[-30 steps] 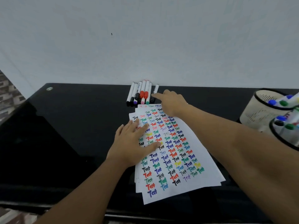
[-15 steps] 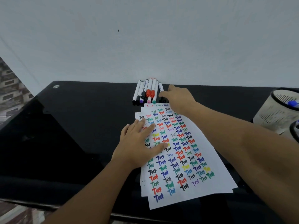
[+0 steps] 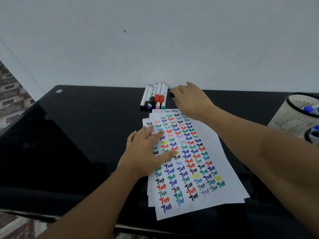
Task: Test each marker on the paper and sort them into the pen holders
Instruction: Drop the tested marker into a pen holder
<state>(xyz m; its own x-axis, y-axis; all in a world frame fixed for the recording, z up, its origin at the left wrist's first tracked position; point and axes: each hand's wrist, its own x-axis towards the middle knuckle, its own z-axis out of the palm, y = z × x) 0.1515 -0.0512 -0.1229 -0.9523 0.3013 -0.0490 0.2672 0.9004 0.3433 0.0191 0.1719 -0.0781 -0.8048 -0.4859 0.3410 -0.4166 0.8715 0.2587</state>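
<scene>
A stack of white paper sheets [image 3: 230,180] covered in coloured "Test" words lies on the black table [image 3: 82,135]. My left hand [image 3: 146,152] presses flat on the stack's left side, fingers straight. Several white markers [image 3: 155,97] with black, purple, red, pink and green caps lie side by side at the wall, just beyond the paper. To their right my right hand [image 3: 189,99] grips a black-capped marker [image 3: 171,95]; only its cap end shows past my fingers. Two pale pen holders [image 3: 291,116], the nearer one [image 3: 311,137] cut off by the frame, hold blue-capped markers at the right edge.
A plain white wall [image 3: 155,49] rises directly behind the table's far edge. The table's front edge runs along the bottom of the view, with patterned floor [image 3: 10,94] showing at the left.
My right hand has closed round the rightmost black-capped marker and drawn it to the right, away from the row. My left hand stays on the paper. The camera has turned left.
</scene>
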